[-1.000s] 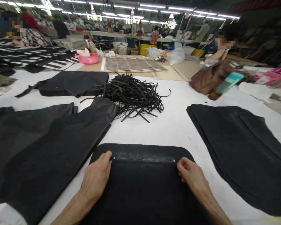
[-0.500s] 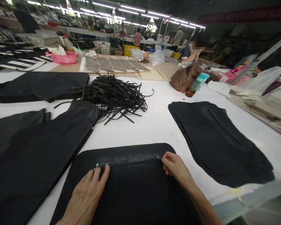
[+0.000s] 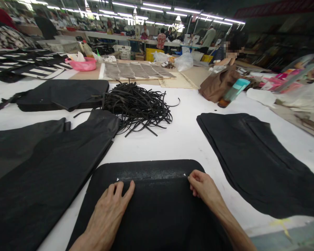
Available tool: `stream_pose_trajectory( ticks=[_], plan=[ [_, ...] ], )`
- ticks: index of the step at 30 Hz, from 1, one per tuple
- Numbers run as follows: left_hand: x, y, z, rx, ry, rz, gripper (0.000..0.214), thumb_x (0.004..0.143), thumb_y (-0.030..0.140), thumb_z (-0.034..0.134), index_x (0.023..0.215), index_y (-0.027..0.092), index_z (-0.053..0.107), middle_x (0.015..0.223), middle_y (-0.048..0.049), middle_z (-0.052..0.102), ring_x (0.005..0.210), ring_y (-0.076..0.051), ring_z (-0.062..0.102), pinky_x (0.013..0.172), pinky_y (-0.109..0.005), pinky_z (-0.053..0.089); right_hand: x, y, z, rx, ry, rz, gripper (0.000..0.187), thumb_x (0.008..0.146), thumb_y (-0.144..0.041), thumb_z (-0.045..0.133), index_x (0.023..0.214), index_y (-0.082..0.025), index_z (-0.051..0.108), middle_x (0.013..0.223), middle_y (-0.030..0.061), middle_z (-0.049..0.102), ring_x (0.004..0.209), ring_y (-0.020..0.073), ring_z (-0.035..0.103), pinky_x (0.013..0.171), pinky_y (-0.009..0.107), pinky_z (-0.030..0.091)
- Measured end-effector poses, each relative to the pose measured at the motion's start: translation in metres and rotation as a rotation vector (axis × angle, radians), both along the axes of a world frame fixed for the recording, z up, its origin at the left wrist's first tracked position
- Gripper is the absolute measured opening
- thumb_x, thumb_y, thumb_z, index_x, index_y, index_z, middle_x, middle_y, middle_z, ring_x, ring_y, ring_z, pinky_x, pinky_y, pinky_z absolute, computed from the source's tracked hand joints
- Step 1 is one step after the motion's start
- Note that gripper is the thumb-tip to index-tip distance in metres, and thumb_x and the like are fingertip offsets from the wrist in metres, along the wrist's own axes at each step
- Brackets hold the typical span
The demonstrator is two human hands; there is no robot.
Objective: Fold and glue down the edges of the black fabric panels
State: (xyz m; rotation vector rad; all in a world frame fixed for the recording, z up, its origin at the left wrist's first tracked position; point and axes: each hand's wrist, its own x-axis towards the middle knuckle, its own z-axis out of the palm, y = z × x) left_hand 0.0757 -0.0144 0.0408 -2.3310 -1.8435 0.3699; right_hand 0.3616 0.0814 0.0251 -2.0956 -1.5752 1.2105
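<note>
A black rounded-corner panel [image 3: 157, 216], like leather or coated cloth, lies flat on the white table in front of me. Near its far edge runs a shiny band [image 3: 149, 173], glossy as if coated, with a small white triangular mark at each end. My left hand [image 3: 111, 205] rests on the panel with fingers spread, its fingertips just below the band's left part. At the band's right end my right hand [image 3: 202, 184] is closed in a pinch, thumb against forefinger. What it pinches is hidden by the fingers.
A heap of narrow black strips [image 3: 140, 108] lies beyond the panel. Black piece stacks [image 3: 256, 157] lie to the right and black sheets [image 3: 49, 160] to the left. Farther back are a pink basin [image 3: 82, 64], a teal-capped bottle [image 3: 234, 92], a brown bag [image 3: 218, 82] and several people.
The view has turned slightly left, so everything appears farther right. My left hand's fingertips have slid a little along the band. My right hand keeps its pinch at the right end.
</note>
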Motion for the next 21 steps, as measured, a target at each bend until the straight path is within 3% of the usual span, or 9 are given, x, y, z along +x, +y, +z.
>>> stream_pose_trajectory(
  ticks=[9,14,18,21],
  plan=[
    [0.004,0.001,0.005,-0.050,0.006,0.027,0.072,0.070,-0.010,0.035,0.128,0.031,0.043,0.116,-0.0087,0.056,0.091,-0.023,0.056,0.075,-0.036,0.050,-0.001,0.000,0.000,-0.008,-0.015,-0.012,0.011,0.071,-0.023,0.044,0.062,-0.020,0.049,0.049,-0.0042,0.057,0.041,0.0089,0.052,0.039,0.018,0.030],
    [0.007,0.003,-0.001,-0.006,-0.032,-0.007,0.055,0.076,0.000,0.040,0.125,0.022,0.050,0.124,-0.0122,0.053,0.108,-0.030,0.050,0.093,-0.048,0.041,-0.002,0.000,0.000,0.014,-0.007,-0.012,0.011,0.071,-0.023,0.044,0.062,-0.020,0.049,0.050,-0.0039,0.057,0.041,0.0091,0.052,0.039,0.019,0.030],
    [0.011,0.006,-0.011,-0.045,-0.043,-0.119,0.051,0.074,-0.003,0.037,0.121,0.011,0.053,0.126,-0.0156,0.052,0.113,-0.027,0.049,0.095,-0.040,0.042,0.000,-0.001,0.000,0.024,0.008,-0.004,0.012,0.073,-0.024,0.044,0.062,-0.020,0.049,0.050,-0.0037,0.057,0.041,0.0091,0.053,0.039,0.018,0.030],
    [0.017,0.011,-0.011,-0.072,-0.030,-0.162,0.055,0.069,-0.008,0.037,0.119,0.008,0.054,0.123,-0.0165,0.053,0.110,-0.026,0.051,0.092,-0.036,0.045,0.001,-0.001,-0.001,0.016,0.024,-0.016,0.012,0.073,-0.023,0.045,0.063,-0.019,0.049,0.049,-0.0038,0.057,0.041,0.0088,0.052,0.039,0.018,0.030]
  ],
)
